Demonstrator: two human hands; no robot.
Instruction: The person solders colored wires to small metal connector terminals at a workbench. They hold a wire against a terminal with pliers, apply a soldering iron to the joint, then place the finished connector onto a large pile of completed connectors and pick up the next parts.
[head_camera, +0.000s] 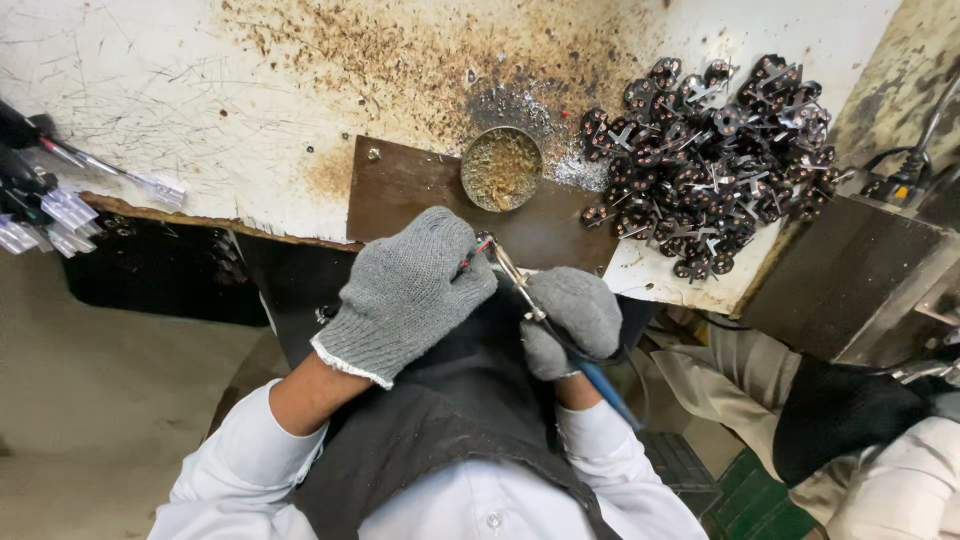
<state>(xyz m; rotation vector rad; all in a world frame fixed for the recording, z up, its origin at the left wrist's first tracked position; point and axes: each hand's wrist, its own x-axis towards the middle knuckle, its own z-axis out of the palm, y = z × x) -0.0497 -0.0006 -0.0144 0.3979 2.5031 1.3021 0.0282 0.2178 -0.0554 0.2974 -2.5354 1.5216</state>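
Left hand (408, 292) gloved, fingers curled, right hand (572, 318) gloved, fist closed

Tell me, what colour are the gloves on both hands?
Grey knit gloves, with white cuffs; head view.

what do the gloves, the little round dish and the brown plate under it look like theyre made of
Gloves, left hand and right hand: grey knitted yarn, likely cotton; ribbed weave, white cuff edge. Round dish: seems thin metal, with a dull shiny rim, holding crusty yellow-brown residue. Brown plate: flat, matte, sharp-cornered; possibly board or laminate, hard to tell.
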